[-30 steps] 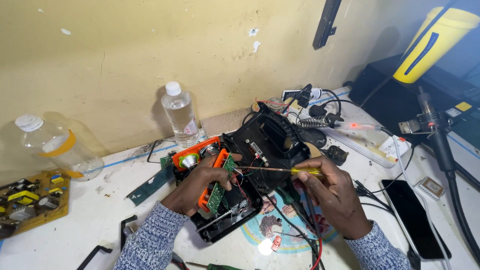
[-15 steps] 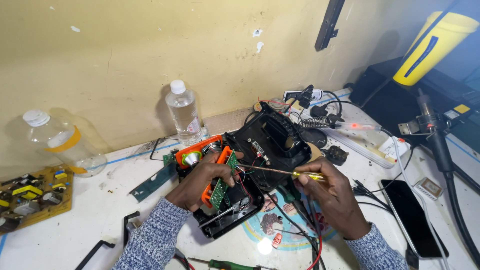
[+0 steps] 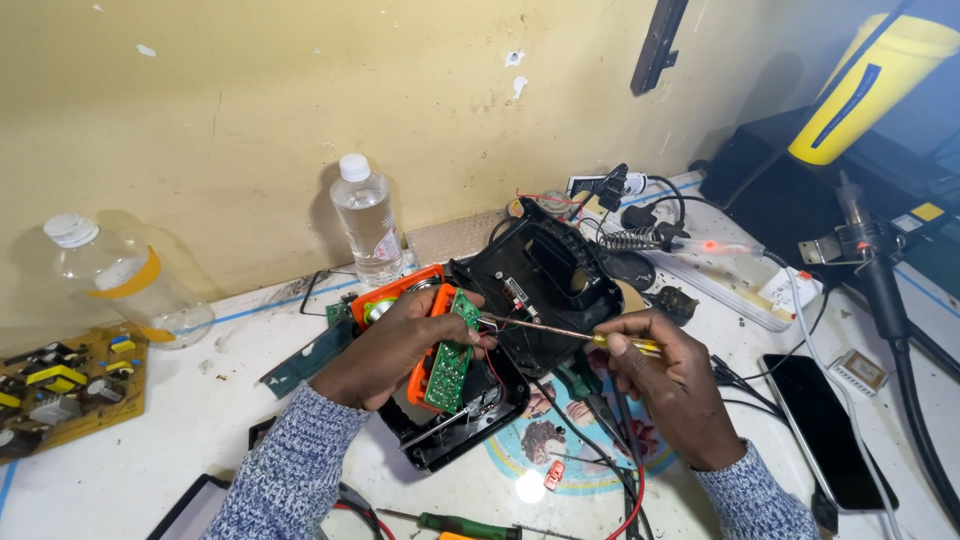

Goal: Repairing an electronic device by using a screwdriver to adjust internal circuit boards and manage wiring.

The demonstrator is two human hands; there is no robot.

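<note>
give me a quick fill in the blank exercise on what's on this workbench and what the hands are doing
1. The right hand holds a yellow-handled ____ whose tip points at the opened black device.
2. The left hand tilts up a ____ circuit board.
3. The clear plastic bottle standing by the wall has a ____ cap.
4. The smartphone lies on the table with its ____ screen facing up.

Missing words: screwdriver; green; white; dark
</note>
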